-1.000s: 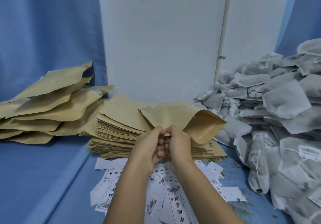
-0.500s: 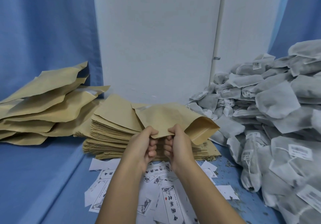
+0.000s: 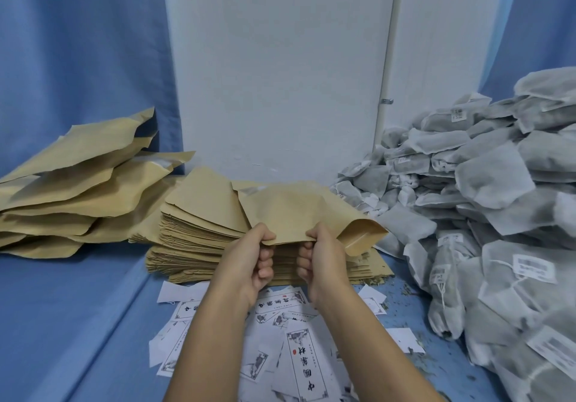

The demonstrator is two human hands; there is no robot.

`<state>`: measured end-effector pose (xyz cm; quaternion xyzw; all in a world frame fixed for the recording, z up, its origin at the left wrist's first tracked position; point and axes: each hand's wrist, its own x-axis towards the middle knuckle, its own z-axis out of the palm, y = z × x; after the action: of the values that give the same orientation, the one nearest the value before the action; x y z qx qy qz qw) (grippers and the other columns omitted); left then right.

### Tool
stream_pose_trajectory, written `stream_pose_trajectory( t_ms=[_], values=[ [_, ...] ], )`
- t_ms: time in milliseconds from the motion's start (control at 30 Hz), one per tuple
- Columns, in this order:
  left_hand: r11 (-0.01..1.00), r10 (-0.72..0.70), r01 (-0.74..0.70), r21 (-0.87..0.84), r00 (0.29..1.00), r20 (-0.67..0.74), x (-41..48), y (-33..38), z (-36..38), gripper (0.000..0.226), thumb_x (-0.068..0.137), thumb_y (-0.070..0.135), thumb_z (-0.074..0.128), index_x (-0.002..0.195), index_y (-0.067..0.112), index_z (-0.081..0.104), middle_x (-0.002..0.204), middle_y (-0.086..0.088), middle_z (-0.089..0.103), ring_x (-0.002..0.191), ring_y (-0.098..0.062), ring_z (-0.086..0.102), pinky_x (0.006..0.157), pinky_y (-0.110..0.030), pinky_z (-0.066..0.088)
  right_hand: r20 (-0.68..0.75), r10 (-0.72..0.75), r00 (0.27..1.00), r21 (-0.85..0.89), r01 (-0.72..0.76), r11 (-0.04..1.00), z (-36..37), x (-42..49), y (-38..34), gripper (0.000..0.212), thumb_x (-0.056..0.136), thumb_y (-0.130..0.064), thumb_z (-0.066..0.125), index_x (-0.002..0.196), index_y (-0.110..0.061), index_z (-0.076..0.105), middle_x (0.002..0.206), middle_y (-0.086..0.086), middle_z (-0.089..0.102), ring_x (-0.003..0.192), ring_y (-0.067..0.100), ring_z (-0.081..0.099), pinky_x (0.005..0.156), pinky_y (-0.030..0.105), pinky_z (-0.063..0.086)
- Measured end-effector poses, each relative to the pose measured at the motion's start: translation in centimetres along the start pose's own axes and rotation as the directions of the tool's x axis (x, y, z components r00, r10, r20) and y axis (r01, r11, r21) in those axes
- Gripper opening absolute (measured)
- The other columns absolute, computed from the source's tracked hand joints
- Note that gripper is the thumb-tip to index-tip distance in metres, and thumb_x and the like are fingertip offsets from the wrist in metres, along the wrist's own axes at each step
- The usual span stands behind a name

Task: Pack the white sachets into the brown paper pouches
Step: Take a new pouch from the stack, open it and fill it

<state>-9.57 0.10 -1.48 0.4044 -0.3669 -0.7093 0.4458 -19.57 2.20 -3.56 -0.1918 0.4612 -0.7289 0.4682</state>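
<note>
A brown paper pouch [image 3: 296, 211] is held flat above a thick stack of empty pouches [image 3: 199, 230], its open mouth [image 3: 361, 236] facing right. My left hand [image 3: 252, 258] pinches the pouch's near edge on the left, and my right hand [image 3: 321, 255] pinches the same edge a little to the right. A big heap of white sachets [image 3: 486, 208] with small labels and strings fills the right side. No sachet is in either hand.
Bulging brown pouches [image 3: 78, 183] are piled at the left against the blue cloth. Printed paper labels [image 3: 280, 339] lie scattered on the blue table under my forearms. A white panel [image 3: 280, 74] stands behind the stack. Dark crumbs dot the table at the right.
My hands have slid apart along the pouch's near edge; they were touching a second ago. The pouch has stayed above the stack, mouth still open to the right.
</note>
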Motion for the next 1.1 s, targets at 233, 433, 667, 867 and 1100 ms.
stream_pose_trajectory(
  t_ms=[233,433,667,867,1100],
  values=[
    [0.999,0.019,-0.02,-0.027,0.999,-0.037,-0.2,0.1,0.0,0.026,0.084,0.007,0.051,0.064,0.017,0.037,0.039,0.006,0.027,0.031,-0.005,0.018,0.029,-0.013,0.014,-0.046,0.009,0.999,0.042,-0.007,0.999,-0.2,0.1,-0.2,0.03,0.087,-0.015,0.042,0.059,-0.017,0.033,0.039,-0.008,0.026,0.031,0.007,0.016,0.033,0.017,0.012],
    [0.982,0.168,-0.18,-0.049,0.967,-0.193,-0.4,-0.9,1.6,0.022,0.083,0.008,0.055,0.065,0.013,0.043,0.046,0.002,0.033,0.034,-0.009,0.025,0.033,-0.013,0.018,0.051,0.004,0.999,-0.031,-0.002,1.0,0.8,-0.3,0.2,0.03,0.088,-0.017,0.042,0.059,-0.013,0.038,0.035,-0.006,0.031,0.028,0.008,0.021,0.032,0.017,0.017],
    [0.984,0.178,-0.18,0.004,0.967,-0.18,-0.3,-1.1,1.4,0.019,0.078,0.009,0.06,0.062,0.011,0.049,0.038,0.004,0.04,0.029,-0.007,0.027,0.033,-0.014,0.021,0.027,0.025,0.999,0.028,-0.026,0.999,0.8,-0.7,0.7,0.031,0.085,-0.02,0.046,0.057,-0.018,0.032,0.041,-0.006,0.025,0.032,0.009,0.016,0.032,0.017,0.014],
    [0.992,0.122,-0.125,-0.027,0.988,-0.098,-0.5,-1.6,1.8,0.026,0.082,0.01,0.054,0.057,0.012,0.048,0.039,0.003,0.038,0.03,-0.008,0.027,0.033,-0.014,0.022,0.043,0.048,0.998,0.03,-0.049,0.998,0.8,-0.6,0.6,0.031,0.083,-0.013,0.044,0.055,-0.017,0.031,0.038,-0.003,0.028,0.028,0.01,0.018,0.032,0.016,0.015],
    [0.987,0.148,-0.156,-0.041,0.977,-0.154,-0.2,-1.4,1.7,0.024,0.081,0.009,0.056,0.059,0.011,0.047,0.038,0.002,0.037,0.03,-0.008,0.026,0.033,-0.015,0.021,0.12,0.094,0.988,0.058,-0.102,0.993,0.8,-0.6,0.6,0.029,0.084,-0.017,0.042,0.057,-0.015,0.034,0.04,-0.001,0.028,0.029,0.009,0.017,0.03,0.016,0.014]
  ],
)
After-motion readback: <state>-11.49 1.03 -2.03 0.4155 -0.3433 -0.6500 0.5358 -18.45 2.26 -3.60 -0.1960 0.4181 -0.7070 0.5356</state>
